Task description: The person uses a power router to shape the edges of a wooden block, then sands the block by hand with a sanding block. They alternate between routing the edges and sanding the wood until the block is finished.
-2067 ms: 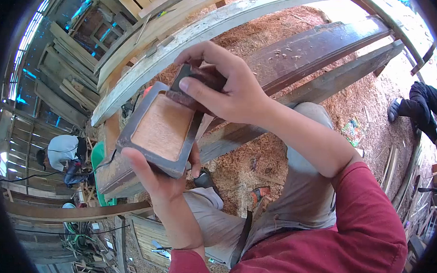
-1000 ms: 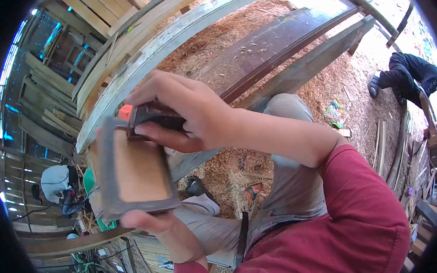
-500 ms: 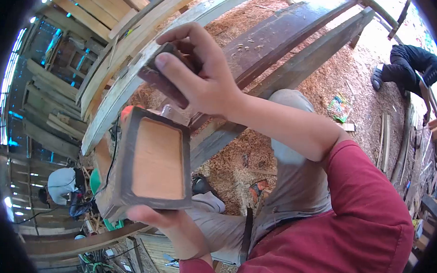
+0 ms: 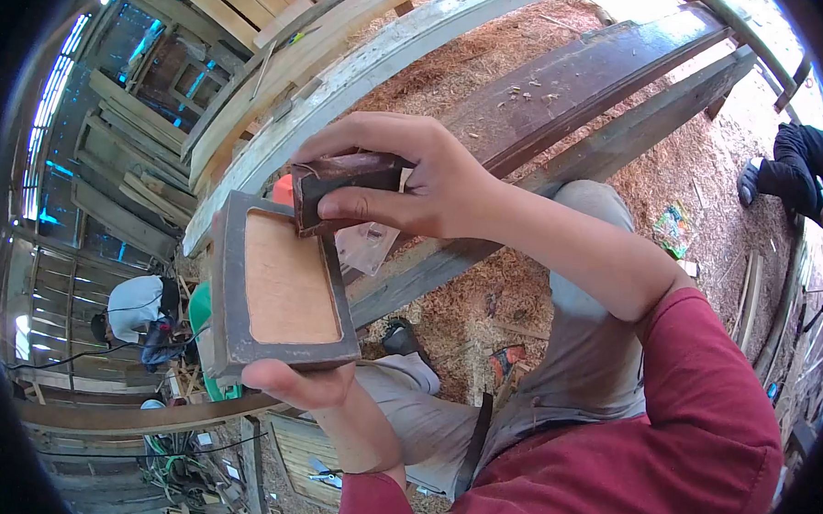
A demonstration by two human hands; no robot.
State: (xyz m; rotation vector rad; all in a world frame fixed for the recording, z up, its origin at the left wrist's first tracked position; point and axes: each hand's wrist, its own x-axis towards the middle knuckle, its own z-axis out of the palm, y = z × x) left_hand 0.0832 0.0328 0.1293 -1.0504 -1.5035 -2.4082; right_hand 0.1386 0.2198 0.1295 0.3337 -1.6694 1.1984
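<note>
My left hand [image 4: 305, 386] supports a wooden box [image 4: 283, 348] from below, with the thumb along its near edge. The box has a grey-brown rim around a recessed, light-wood panel [image 4: 286, 284]. My right hand [image 4: 406, 179] is closed around a dark brown block [image 4: 311, 197], which looks wrapped in a folded sheet like sandpaper. The thumb presses one side and the fingers curl over the other. This block overlaps the box's upper right rim in this view. Behind the box are a clear plastic piece [image 4: 364, 248] and an orange-red object [image 4: 284, 189].
Long planks, a pale one [image 4: 345, 89] and a dark brown one [image 4: 528, 110], stretch across the top. Wood shavings [image 4: 483, 292] cover the ground. An orange-and-black tool [image 4: 506, 360] lies near my leg. One person [image 4: 134, 307] crouches at left; another person's leg [image 4: 787, 168] shows at right.
My right hand has brought the block down from above the box to its upper right rim. The box has tilted slightly and the view has shifted a little.
</note>
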